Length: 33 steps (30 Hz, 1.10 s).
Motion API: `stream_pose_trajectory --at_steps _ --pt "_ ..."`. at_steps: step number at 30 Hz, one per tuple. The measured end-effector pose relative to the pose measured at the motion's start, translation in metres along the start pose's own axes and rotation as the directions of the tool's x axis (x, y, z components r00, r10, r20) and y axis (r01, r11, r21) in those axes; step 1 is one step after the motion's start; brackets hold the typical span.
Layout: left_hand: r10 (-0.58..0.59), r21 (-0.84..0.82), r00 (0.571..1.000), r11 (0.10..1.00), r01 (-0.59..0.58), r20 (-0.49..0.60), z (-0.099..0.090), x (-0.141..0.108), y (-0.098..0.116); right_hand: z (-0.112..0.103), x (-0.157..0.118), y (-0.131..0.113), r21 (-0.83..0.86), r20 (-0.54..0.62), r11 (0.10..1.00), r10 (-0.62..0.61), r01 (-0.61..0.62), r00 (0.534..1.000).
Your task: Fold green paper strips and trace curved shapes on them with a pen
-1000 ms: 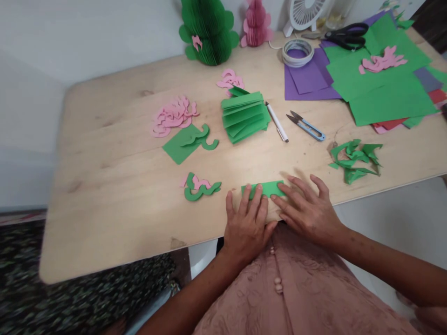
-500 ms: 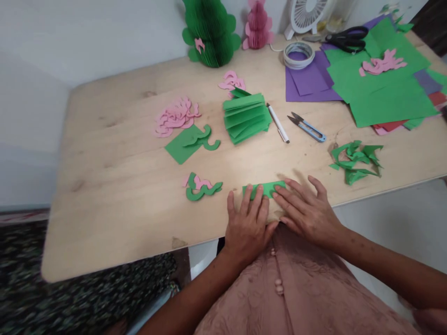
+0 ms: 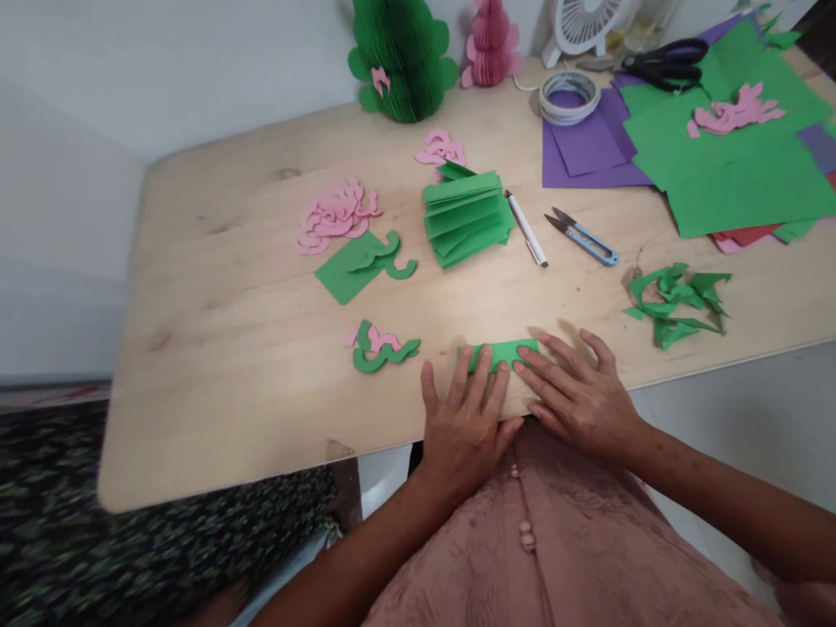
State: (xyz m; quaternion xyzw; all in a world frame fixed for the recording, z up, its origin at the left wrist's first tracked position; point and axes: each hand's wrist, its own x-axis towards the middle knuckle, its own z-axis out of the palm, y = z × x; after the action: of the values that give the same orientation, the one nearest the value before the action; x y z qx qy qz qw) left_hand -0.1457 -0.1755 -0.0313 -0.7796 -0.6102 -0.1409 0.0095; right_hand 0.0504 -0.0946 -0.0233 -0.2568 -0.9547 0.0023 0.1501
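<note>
A narrow green paper strip (image 3: 504, 352) lies flat at the table's front edge. My left hand (image 3: 465, 418) rests on its left part with fingers spread, fingertips pressing the paper. On the right part lie the fingertips of my right hand (image 3: 581, 396), also spread. Behind the strip sits a pleated green paper stack (image 3: 465, 218), with a white pen (image 3: 528, 228) and blue thread snips (image 3: 583, 237) beside it. Left of my hands are curled green and pink cutouts (image 3: 379, 350).
Crumpled green scraps (image 3: 679, 305) lie right of my right hand. Green sheets (image 3: 731, 174), a tape roll (image 3: 569, 97) and black scissors (image 3: 666, 65) occupy the back right. Pink cutouts (image 3: 336, 213) lie left, and a green honeycomb figure (image 3: 405, 61) stands behind.
The whole view has shifted slightly, so the table items appear a little further right. Both hands stay on the green strip, with hardly any movement of the fingers.
</note>
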Motion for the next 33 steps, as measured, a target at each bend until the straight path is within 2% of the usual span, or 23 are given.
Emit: stream_pose_trajectory --at_steps 21,26,30,33 --pt "-0.163 0.066 0.986 0.985 0.162 0.015 -0.012 -0.031 -0.022 0.001 0.000 0.000 0.013 -0.021 1.000 0.001 0.000 1.000" --pt "-0.101 0.011 0.995 0.995 0.101 -0.007 -0.014 -0.021 -0.017 0.002 0.000 0.000 0.036 -0.029 0.999 -0.002 0.003 1.000" --pt "0.026 -0.009 0.998 1.000 -0.025 0.053 -0.009 -0.010 -0.013 0.001 0.000 0.000 0.049 -0.022 0.999 0.010 -0.009 1.000" --pt "0.044 -0.003 0.995 0.999 -0.044 0.084 -0.006 -0.007 -0.013 0.000 0.001 -0.001 0.044 -0.011 0.999 0.024 -0.023 1.000"
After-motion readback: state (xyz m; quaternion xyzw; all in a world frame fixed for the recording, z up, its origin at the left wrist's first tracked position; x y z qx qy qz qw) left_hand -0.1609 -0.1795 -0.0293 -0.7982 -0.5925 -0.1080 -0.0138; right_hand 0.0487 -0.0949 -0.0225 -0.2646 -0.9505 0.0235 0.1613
